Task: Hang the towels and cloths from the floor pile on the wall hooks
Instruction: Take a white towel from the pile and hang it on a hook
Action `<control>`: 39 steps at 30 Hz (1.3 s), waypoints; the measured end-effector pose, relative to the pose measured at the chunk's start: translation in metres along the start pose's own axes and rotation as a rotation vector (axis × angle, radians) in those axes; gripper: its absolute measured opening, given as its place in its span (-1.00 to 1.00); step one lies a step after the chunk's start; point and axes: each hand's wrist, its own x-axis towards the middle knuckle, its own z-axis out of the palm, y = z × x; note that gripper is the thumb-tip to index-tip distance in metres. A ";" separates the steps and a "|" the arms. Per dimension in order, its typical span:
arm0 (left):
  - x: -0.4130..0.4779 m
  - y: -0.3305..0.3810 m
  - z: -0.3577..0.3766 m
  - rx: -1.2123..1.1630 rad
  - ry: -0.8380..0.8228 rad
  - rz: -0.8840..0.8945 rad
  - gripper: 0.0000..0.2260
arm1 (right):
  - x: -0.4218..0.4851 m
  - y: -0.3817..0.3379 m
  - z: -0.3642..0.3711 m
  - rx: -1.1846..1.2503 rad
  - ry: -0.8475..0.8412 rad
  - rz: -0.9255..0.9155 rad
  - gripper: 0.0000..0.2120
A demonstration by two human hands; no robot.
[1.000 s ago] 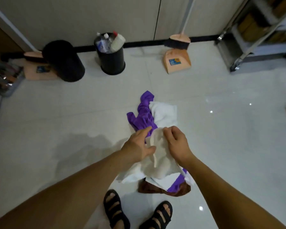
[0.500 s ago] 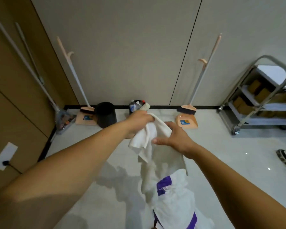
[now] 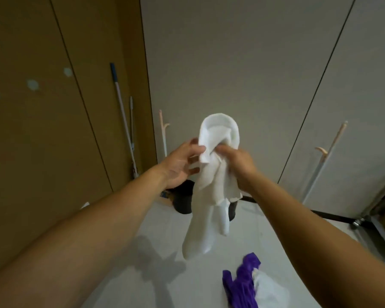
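A person's right hand (image 3: 239, 162) grips the bunched top of a white terry towel (image 3: 209, 196), while the left hand (image 3: 178, 167) loosely pinches its edge. The towel hangs vertically above the purple-and-white floor pile (image 3: 247, 285). Pale round wall fittings (image 3: 32, 84), possibly hooks, lie far left, nearer the left hand.

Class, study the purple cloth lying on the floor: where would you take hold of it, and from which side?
Probably grip the purple cloth at its bunched, ridged middle, coming from above and from its left: it lies crumpled on the floor, and a white cloth lies against its right side.
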 end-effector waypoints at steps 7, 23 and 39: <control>-0.041 -0.027 -0.015 0.465 0.211 -0.289 -0.52 | 0.017 -0.069 0.037 0.244 -0.321 0.049 -0.51; -0.114 0.029 -0.059 -0.143 0.448 -0.016 -0.61 | -0.019 0.006 0.119 0.052 -0.231 0.054 -0.71; -0.218 0.075 -0.245 0.132 0.691 -0.246 -0.52 | 0.062 -0.059 0.172 0.223 -0.163 0.081 -0.65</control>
